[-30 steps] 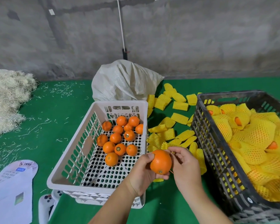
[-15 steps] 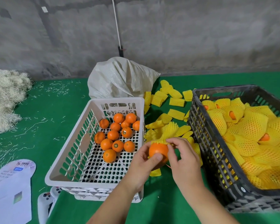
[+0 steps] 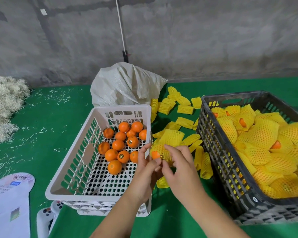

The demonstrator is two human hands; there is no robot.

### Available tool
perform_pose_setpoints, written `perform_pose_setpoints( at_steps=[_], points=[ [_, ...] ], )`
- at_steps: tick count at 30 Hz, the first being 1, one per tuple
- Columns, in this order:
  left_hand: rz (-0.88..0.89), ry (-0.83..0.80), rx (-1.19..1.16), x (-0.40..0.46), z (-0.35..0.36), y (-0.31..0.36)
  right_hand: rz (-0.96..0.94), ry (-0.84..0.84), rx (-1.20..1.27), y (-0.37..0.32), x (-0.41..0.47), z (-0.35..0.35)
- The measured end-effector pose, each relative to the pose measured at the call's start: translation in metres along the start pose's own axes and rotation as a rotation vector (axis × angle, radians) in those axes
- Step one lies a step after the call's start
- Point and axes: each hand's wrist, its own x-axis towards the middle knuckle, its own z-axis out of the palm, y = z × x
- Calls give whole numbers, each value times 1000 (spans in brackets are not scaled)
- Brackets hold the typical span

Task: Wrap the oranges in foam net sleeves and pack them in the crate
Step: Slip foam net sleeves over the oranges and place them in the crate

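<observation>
i see my left hand point(image 3: 145, 170) and right hand point(image 3: 179, 169) both pinching the yellow foam net sleeve point(image 3: 169, 143) drawn over one orange point(image 3: 155, 154), fingers curled on the net's near end, between the two crates. some loose oranges point(image 3: 118, 146) in the white crate point(image 3: 72, 177) carry small round stickers, unreadable. the black crate point(image 3: 218, 160) holds wrapped oranges point(image 3: 265, 143). spare sleeves point(image 3: 184, 109) lie on the green floor.

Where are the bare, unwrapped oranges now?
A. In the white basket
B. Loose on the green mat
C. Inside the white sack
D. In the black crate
A: the bare oranges lie together on the perforated floor of the white basket, while the black crate holds sleeved fruit.
</observation>
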Motion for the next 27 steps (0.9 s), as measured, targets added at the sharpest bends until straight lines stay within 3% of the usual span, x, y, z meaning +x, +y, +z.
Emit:
perform_pose_setpoints(
  at_steps=[4, 9, 15, 18, 21, 24, 27],
  points=[
    [25, -70, 175, 1, 0, -3, -66, 106, -137, 6, 5, -3],
    [101, 45, 178, 0, 7, -6, -116, 138, -130, 11, 10, -14],
    [152, 132, 138, 0, 12, -6, -335, 148, -229, -1, 1, -6],
    [147, 158, 123, -1, 13, -5, -184, 154, -130, 4, -5, -1],
    [133, 109, 152, -3, 9, -6, 20, 55, 31, 12, -8, -1],
    [140, 17, 182, -6, 4, -6, -46, 24, 53, 15, -7, -6],
    [124, -61, 246, -7, 4, -3, -131, 100, 16, 17, -3, -10]
  ],
)
